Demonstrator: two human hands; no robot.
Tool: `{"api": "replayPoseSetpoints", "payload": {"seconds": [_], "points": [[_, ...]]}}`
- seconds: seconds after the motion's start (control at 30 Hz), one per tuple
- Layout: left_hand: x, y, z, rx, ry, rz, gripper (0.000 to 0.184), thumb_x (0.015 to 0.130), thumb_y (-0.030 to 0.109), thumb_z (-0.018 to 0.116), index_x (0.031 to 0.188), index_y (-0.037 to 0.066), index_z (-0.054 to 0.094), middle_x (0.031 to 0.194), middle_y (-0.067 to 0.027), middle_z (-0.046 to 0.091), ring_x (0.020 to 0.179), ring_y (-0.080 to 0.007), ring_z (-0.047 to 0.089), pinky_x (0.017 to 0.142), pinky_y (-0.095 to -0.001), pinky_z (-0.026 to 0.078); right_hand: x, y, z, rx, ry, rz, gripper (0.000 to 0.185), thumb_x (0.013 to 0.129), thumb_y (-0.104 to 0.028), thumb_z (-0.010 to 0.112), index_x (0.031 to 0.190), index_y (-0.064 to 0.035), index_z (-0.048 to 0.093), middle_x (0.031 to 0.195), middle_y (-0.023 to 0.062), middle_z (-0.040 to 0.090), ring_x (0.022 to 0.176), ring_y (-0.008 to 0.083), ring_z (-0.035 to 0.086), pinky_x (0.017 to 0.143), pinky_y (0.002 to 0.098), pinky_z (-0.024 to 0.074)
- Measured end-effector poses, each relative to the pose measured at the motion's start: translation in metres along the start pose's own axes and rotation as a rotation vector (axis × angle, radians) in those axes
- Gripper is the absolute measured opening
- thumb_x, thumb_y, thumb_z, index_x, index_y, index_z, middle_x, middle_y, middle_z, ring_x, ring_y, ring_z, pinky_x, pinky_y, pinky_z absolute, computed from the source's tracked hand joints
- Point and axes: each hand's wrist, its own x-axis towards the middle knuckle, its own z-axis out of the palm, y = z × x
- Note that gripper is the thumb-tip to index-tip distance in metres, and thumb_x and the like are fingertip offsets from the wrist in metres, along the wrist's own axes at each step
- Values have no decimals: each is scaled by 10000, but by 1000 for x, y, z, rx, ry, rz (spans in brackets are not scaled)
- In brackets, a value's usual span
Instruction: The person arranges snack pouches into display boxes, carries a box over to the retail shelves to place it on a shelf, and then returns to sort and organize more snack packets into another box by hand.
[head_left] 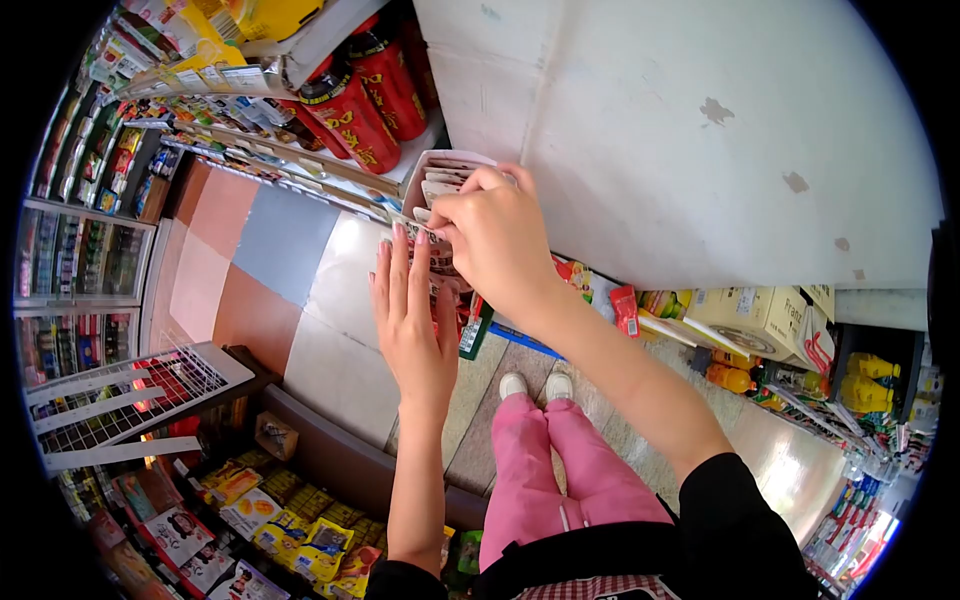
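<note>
An open display box (412, 190) sits at the end of a shelf, with several thin, pale-edged packets (436, 188) standing upright inside it. My right hand (492, 235) reaches over the box, thumb and fingers pinched together near its front edge. What they grip is mostly hidden behind the fingers. My left hand (412, 320) is held flat, its fingers stretched out and the tips at the front of the box. Behind the left fingers are reddish printed packs (452, 285), partly covered by both hands.
Large red jars (352, 115) stand on the shelf beside the box. A tall white panel (690, 130) rises to the right. Low down are a cardboard carton (745, 318) and bottles (730, 375). Yellow snack packs (320, 545) lie at lower left, near a wire rack (130, 400).
</note>
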Motion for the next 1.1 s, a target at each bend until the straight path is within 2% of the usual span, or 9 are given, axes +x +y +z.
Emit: {"api": "replayPoseSetpoints", "payload": {"seconds": [0.1,0.23,0.27,0.4,0.43,0.6,0.87,0.97,1.1], "points": [[-2,1,2,73,-55,12,509,948,99,532,1446,69,437,1531,-156,371,1430,-350,317,1159,-498,218,-3,2,0,4,34,13,31,740,-58,704,753,-85,713,691,57,624,842,232,590,940,397,397],[-5,1,1,77,-96,33,524,988,151,487,1491,80,361,1561,-154,317,1454,-347,269,1165,-521,181,-21,8,-7,205,137,48,146,798,-137,715,941,-117,734,766,32,675,861,218,593,947,390,387],[-6,2,0,44,-98,41,522,991,155,484,1491,76,360,1563,-155,315,1455,-349,265,1165,-517,187,-29,11,-14,209,160,51,249,812,-145,723,1060,-124,718,829,24,700,879,215,592,911,382,414],[-12,4,-6,-47,-5,70,507,994,151,469,1478,33,375,1556,-179,319,1453,-378,255,1168,-507,200,-71,31,-37,295,309,149,292,823,-98,712,1115,-117,710,879,24,711,904,218,583,821,354,473],[-15,5,-7,-57,30,79,509,989,144,474,1475,29,380,1556,-182,318,1452,-387,251,1171,-513,192,-84,39,-42,360,346,207,246,819,-107,702,1065,-118,711,826,17,693,883,239,589,839,392,437],[-37,11,8,82,-32,55,570,1008,258,461,1513,46,306,1583,-175,257,1475,-376,184,1182,-517,148,-172,89,-57,362,274,547,251,857,-52,668,1104,-74,709,929,59,720,881,191,630,846,328,466],[-33,7,13,164,-89,96,648,1019,469,378,1534,91,269,1598,-163,217,1484,-341,174,1184,-498,158,-304,141,-63,289,267,793,220,858,-37,663,1075,-31,704,960,105,707,912,214,639,854,327,467],[-10,11,7,197,-25,187,668,1014,544,333,1534,128,290,1595,-135,241,1488,-329,160,1184,-518,153,-335,147,-61,274,326,810,251,818,-17,675,1056,-84,720,905,116,699,849,266,629,783,369,481],[28,7,10,345,-101,306,631,1019,523,313,1523,143,319,1586,-108,276,1485,-337,163,1188,-535,122,-358,143,-69,282,261,896,258,823,-44,672,1070,-109,714,891,114,692,847,268,631,751,362,486]]}}
